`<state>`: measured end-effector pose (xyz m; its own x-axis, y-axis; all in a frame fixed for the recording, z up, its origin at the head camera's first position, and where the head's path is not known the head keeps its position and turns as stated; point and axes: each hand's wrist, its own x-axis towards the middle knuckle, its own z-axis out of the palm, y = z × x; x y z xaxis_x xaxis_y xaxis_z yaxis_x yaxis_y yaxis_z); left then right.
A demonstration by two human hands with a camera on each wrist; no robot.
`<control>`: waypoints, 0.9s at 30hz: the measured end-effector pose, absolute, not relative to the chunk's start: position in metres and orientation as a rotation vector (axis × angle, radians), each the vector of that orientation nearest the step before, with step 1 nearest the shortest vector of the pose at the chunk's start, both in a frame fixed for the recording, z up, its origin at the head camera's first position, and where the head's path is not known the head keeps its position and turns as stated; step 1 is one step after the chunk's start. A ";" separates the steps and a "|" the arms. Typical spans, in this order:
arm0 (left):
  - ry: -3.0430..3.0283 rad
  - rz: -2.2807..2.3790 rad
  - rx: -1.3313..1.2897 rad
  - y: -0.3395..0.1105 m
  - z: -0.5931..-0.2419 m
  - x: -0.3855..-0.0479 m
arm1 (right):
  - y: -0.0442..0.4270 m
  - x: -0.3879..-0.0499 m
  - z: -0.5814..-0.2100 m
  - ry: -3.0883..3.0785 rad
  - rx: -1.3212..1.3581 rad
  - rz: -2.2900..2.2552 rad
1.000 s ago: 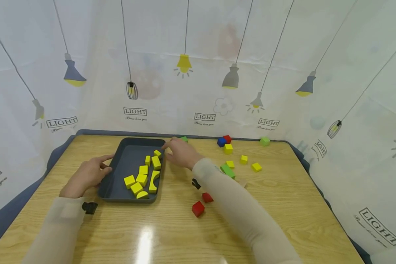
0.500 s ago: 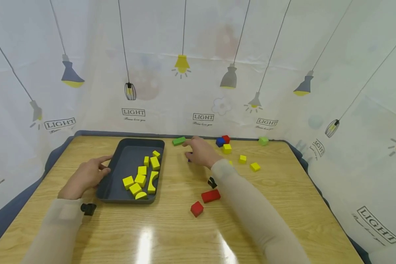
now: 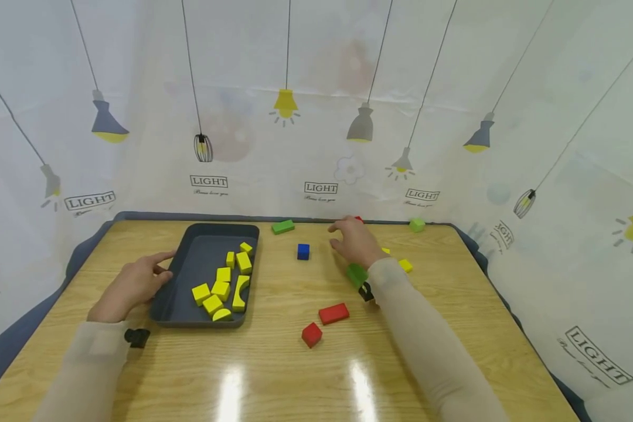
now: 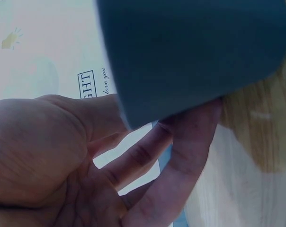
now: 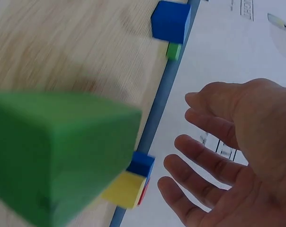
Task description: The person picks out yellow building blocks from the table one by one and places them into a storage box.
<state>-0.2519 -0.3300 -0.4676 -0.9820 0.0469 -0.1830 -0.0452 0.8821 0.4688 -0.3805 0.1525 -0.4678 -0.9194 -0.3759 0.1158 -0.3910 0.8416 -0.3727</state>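
My left hand (image 3: 129, 287) grips the left rim of a dark grey tray (image 3: 181, 275). In the left wrist view its fingers (image 4: 195, 137) touch the outside of the tray wall, and part of the hand is hidden behind the wall. Several yellow blocks (image 3: 221, 291), one arched and one half-round, lie in the tray. Over the back of the table, my right hand (image 3: 357, 241) hovers with relaxed, spread fingers and holds nothing. Under it in the right wrist view are a yellow block (image 5: 126, 189) and a blue block (image 5: 141, 163); a green block (image 3: 356, 274) lies below its wrist.
A blue cube (image 3: 303, 252) and a green bar (image 3: 283, 227) lie right of the tray. A red bar (image 3: 334, 313) and red cube (image 3: 312, 334) sit nearer. At the back right are a light green block (image 3: 417, 225) and a yellow block (image 3: 405, 265). A printed curtain (image 3: 264, 193) stands behind.
My right hand has moved right, from beside the tray's right rim to the back right blocks. The blue cube now shows right of the tray. My left hand has stayed at the tray.
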 end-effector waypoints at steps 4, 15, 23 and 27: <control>2.865 0.721 0.002 -0.330 -0.467 -0.251 | 0.171 -0.382 -0.471 -2.973 0.548 0.588; 2.840 0.744 -0.041 -0.330 -0.466 -0.252 | 0.202 -0.391 -0.480 -3.070 0.409 0.606; 2.841 0.749 -0.048 -0.329 -0.466 -0.252 | 0.206 -0.393 -0.480 -3.087 0.413 0.678; 2.842 0.752 -0.042 -0.329 -0.468 -0.254 | 0.204 -0.396 -0.478 -3.090 0.429 0.664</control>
<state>-0.2537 -0.3293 -0.4677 -0.9794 0.0240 -0.2005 -0.0784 0.8700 0.4868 -0.3960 0.2038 -0.4781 -0.9627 -0.2704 0.0091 -0.2503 0.8774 -0.4093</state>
